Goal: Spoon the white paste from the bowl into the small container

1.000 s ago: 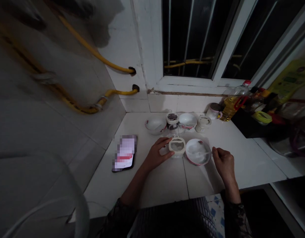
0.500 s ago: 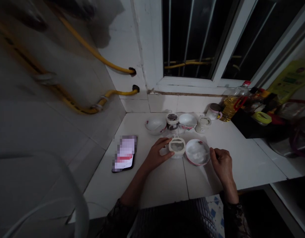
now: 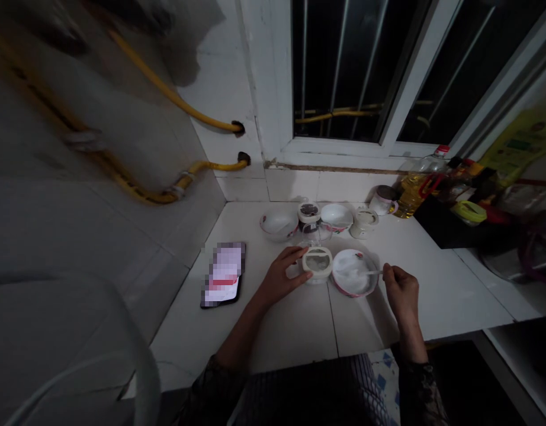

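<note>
My left hand [image 3: 282,274] curls round the left side of a small round white container [image 3: 317,264] on the white counter [image 3: 291,319]. Right beside it stands a shallow bowl [image 3: 354,271] with a red rim, holding white powder. My right hand [image 3: 400,290] pinches the handle of a small white spoon [image 3: 366,273], whose tip lies in the powder of that bowl.
Behind stand two white bowls [image 3: 279,224] [image 3: 336,215], a dark-lidded jar [image 3: 308,215], a small white jar [image 3: 364,222] and a cup [image 3: 383,199]. An oil bottle [image 3: 415,180] and a cluttered dark tray [image 3: 455,222] are at the right. A phone [image 3: 224,274] lies left.
My right hand drew in over the bowl's rim half a second ago and has now moved back out to the right, with the spoon showing again in the powder. The left hand has stayed put.
</note>
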The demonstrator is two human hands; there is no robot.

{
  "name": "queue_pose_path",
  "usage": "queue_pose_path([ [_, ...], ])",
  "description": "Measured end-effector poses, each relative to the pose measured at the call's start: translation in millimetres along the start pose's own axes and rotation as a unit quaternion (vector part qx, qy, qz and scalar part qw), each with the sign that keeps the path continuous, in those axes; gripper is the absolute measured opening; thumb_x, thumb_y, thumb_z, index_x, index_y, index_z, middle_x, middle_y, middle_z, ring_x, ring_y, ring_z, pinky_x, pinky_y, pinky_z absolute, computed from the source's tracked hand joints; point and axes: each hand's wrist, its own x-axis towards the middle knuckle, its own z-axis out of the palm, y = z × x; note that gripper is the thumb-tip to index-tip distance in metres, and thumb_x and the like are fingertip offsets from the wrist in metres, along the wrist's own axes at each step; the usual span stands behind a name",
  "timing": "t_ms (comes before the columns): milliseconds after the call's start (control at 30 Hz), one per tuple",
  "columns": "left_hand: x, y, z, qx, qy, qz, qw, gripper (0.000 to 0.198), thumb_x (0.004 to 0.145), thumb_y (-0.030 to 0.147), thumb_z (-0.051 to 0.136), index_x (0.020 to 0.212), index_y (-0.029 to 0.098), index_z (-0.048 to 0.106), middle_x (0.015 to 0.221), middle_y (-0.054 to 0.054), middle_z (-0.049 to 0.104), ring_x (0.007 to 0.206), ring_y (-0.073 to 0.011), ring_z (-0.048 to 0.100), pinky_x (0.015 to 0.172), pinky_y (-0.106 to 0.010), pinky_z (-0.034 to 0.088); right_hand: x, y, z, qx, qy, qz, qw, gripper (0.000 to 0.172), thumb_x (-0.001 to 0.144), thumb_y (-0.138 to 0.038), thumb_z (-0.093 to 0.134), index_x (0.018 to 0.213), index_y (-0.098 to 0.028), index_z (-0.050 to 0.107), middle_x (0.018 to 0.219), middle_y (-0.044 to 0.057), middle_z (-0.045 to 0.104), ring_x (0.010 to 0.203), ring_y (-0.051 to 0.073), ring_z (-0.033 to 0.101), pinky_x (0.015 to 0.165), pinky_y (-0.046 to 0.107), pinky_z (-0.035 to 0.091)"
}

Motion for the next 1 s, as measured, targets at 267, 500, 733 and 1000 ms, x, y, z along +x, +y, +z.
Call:
queue_pose_path([
  [267, 0, 0, -0.5, -0.002, -0.001, -0.004, 1.0, 0.05, 0.083, 0.033, 0.07, 0.132, 0.029, 0.06, 0.126, -0.008, 0.062, 0.112, -0.0226, 0.062, 0.088, -0.036, 0.058, 1, -44, 19, 0.026, 0.104, -0.164, 0.981, 0.042, 0.094, -0.043, 0.048, 0.059, -0.02, 0.051, 0.054, -0.002, 0.05, 0.058, 0.014, 0.048, 0.059, 0.026, 0.037],
  [500, 0, -1, -0.2, -0.003, 0.0, -0.007, 1.0, 0.051, 0.082, 0.033, 0.072, 0.131, 0.027, 0.061, 0.124, -0.009, 0.062, 0.113, -0.0237, 0.062, 0.091, -0.037, 0.057, -14, -65, 47, -0.118, 0.061, -0.465, 0.876, 0.026, 0.097, -0.019, 0.051, 0.071, -0.02, 0.056, 0.061, -0.003, 0.061, 0.059, 0.012, 0.051, 0.083, 0.032, 0.039],
  [733, -1, 0, -0.4, 0.002, 0.0, -0.003, 1.0, 0.052, 0.083, 0.032, 0.072, 0.133, 0.029, 0.059, 0.126, -0.008, 0.061, 0.115, -0.0223, 0.061, 0.096, -0.038, 0.055, 2, -34, 12, -0.134, 0.082, -0.354, 0.922, 0.034, 0.098, -0.024, 0.048, 0.064, -0.021, 0.05, 0.055, -0.004, 0.055, 0.051, 0.012, 0.046, 0.078, 0.032, 0.039],
  [1000, 0, -1, -0.3, 0.012, -0.002, -0.008, 1.0, 0.051, 0.083, 0.033, 0.071, 0.132, 0.029, 0.06, 0.126, -0.008, 0.062, 0.114, -0.0227, 0.061, 0.096, -0.04, 0.055, -2, -8, 17, -0.172, -0.014, -0.258, 0.951, 0.047, 0.098, -0.04, 0.039, 0.056, -0.022, 0.051, 0.047, 0.0, 0.053, 0.053, 0.016, 0.048, 0.072, 0.032, 0.038],
])
